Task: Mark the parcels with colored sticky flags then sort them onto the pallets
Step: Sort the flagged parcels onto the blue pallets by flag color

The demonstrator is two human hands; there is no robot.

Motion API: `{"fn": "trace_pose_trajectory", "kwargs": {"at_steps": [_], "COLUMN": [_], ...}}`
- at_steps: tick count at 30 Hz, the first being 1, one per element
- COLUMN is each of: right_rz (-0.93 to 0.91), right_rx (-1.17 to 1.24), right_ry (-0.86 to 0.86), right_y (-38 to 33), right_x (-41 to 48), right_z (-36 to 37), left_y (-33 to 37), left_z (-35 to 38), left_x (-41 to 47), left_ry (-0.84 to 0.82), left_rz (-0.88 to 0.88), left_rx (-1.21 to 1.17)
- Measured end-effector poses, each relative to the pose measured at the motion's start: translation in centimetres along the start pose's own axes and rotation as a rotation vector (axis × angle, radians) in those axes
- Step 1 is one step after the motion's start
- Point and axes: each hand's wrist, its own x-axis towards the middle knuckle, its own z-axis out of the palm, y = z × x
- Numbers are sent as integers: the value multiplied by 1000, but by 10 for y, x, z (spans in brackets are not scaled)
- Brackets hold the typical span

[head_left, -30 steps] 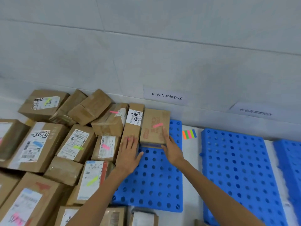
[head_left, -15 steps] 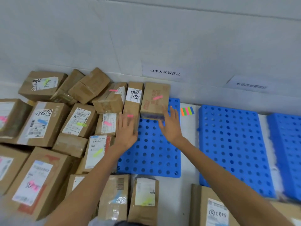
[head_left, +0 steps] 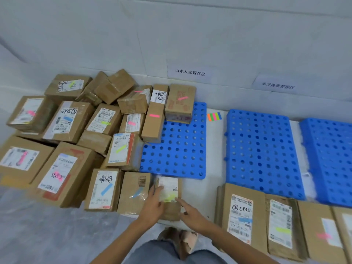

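Small parcel [head_left: 171, 209] lies flat on the floor [head_left: 199, 197], just near of the left blue pallet [head_left: 182, 149]. Long axis runs near–far; yellow flag [head_left: 170, 197] on its top. Left hand [head_left: 152, 204] rests straight fingers on its left side. Right hand [head_left: 192, 216] is loosely open, index fingertip at its right edge.

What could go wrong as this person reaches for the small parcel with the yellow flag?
The left hand lies over the small parcel beside its yellow flag; sliding fingers might peel it off. The nearest pallet holds pink-flagged parcels, so setting this one there could mix colours. The right hand is not yet gripping, so a one-handed lift might slip.
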Motion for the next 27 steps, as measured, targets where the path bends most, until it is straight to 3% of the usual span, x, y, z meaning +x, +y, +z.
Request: {"fn": "trace_pose_trajectory", "kwargs": {"at_steps": [2,8,16,23,27], "right_rz": [35,-23,-188,-127,-50], "right_rx": [72,202,296,283,156], "right_ry": [16,246,664,829,784], "right_y": [-4,-21,-41,-12,20], "right_x": [-1,-19,-60,-47,-19], "right_z": [7,-14,-118,-246,-311], "left_y": [6,52,161,261,299], "left_z": [-1,-30,-50,21,62], "left_x": [0,10,50,127,191], "left_ry": [-8,108,57,-4,-91], "left_rz": [-36,96,347,346,169], "left_rx": [-45,-104,-254,-278,-246]}}
